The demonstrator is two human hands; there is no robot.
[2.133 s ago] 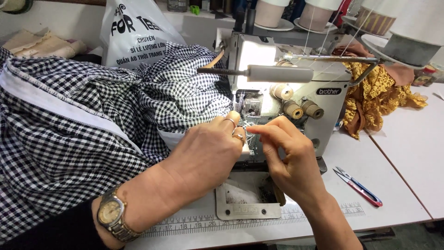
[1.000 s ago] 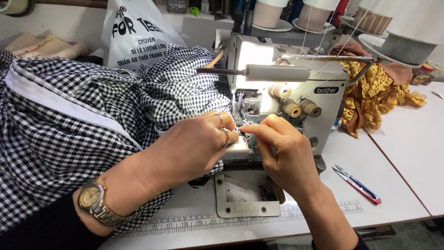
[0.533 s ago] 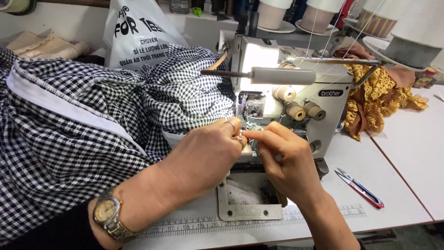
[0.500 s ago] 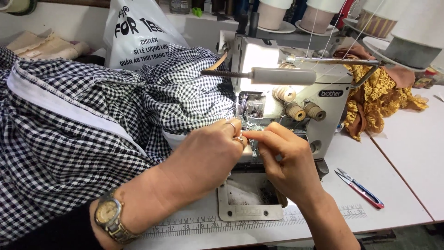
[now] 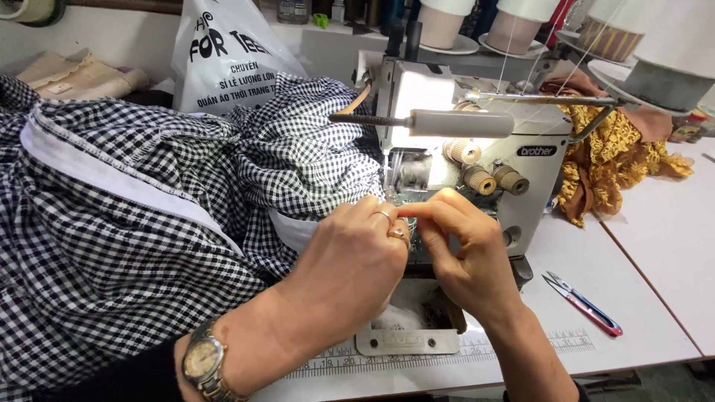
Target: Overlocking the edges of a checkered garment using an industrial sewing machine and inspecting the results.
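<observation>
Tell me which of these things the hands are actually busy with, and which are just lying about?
In use: left hand, right hand, sewing machine, checked fabric.

Lying about: thread snips, yellow lace cloth, white plastic bag, thread cones.

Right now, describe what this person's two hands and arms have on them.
The left hand wears two rings on its fingers, one pale, one gold-toned. A metal wristwatch with a round pale face sits on the left wrist, and a dark sleeve begins just behind it. The right hand and forearm show no jewellery or sleeve.
</observation>
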